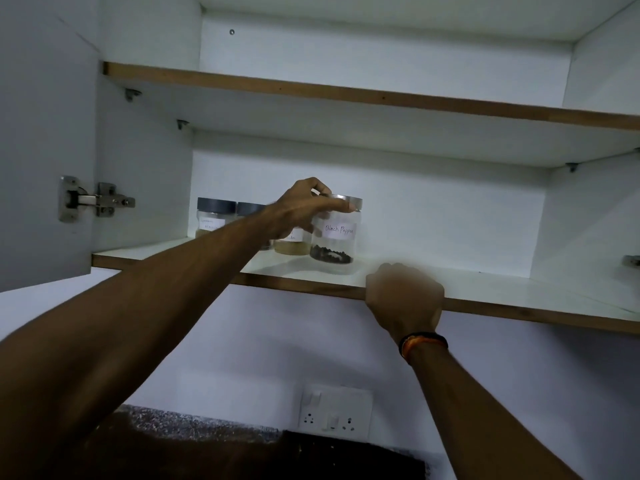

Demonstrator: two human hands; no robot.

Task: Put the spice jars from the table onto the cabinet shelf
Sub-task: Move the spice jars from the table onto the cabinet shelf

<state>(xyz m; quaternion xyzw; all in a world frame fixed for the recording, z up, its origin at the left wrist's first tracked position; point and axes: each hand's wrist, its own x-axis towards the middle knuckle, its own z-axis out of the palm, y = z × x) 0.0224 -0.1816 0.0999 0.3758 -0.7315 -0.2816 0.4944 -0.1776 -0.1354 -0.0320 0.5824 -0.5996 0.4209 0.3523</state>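
A clear jar labelled "Black Pepper" [335, 244], with dark peppercorns at its bottom, stands on the lower cabinet shelf [485, 299]. My left hand [304, 211] reaches up and grips it around the grey lid. To its left a jar with tan powder [292, 245] stands close beside it, then a jar mostly hidden behind my forearm, and a grey-lidded jar [213, 218] at the far left. My right hand [403, 294] holds the shelf's wooden front edge, its fingers curled over it.
The upper shelf [346, 93] holds nothing visible. The cabinet door [41, 150] stands open at left on a metal hinge [93, 200]. The shelf right of the pepper jar is bare. Below are a wall socket [334, 412] and a dark speckled countertop [207, 441].
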